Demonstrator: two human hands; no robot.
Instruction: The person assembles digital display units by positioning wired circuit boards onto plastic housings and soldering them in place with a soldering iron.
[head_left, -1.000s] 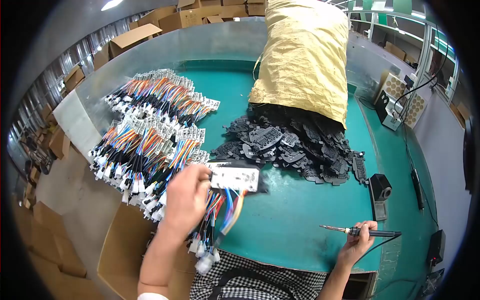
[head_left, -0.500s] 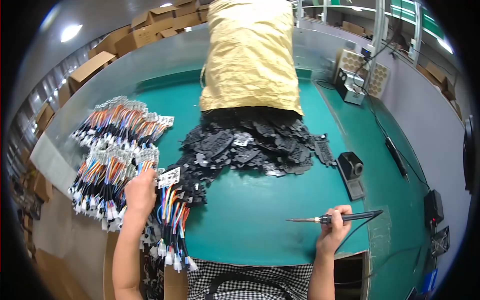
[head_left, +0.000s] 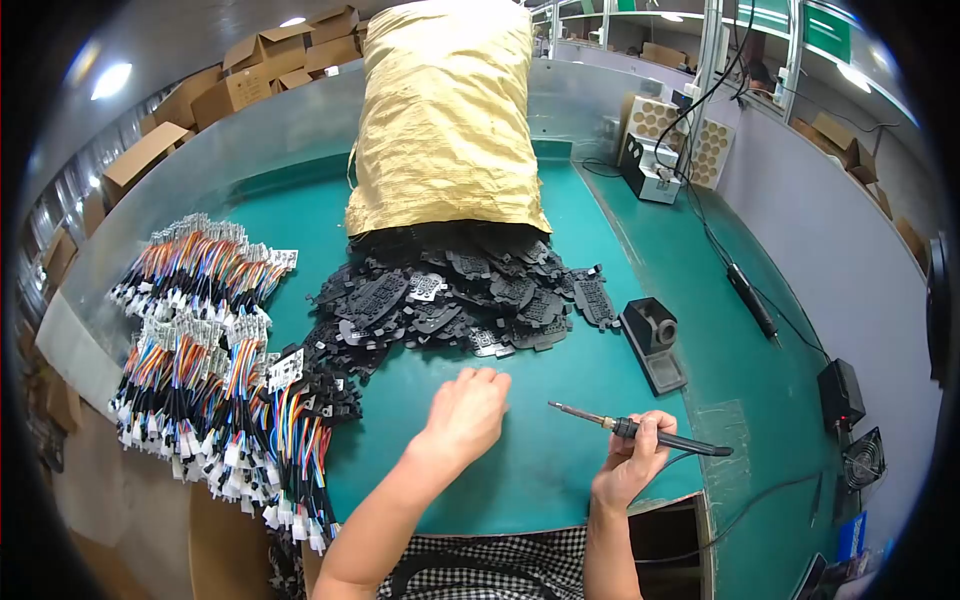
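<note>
My right hand (head_left: 632,462) is wrapped round a soldering iron (head_left: 668,437), its metal tip pointing left over the green mat. Over the middle of the mat is my left hand (head_left: 468,412), back upward with the fingers curled down; what they hold, if anything, is hidden. Just beyond it spreads a heap of flat black plastic parts (head_left: 470,300), spilling from a yellow woven sack (head_left: 450,130). On the left lie bundles of small circuit boards with coloured wires and white connectors (head_left: 190,375). One wired board (head_left: 286,370) lies at the right side of these bundles.
A black soldering iron stand (head_left: 653,345) is to the right of the heap. Another pen-shaped tool (head_left: 752,300) lies farther right on its cable. A power box (head_left: 650,172) stands at the back right, and a small fan (head_left: 863,458) near the right edge.
My left hand has left the wired boards and moved right, over the middle of the mat. My right hand keeps the soldering iron, now angled with its tip higher. The camera view has shifted.
</note>
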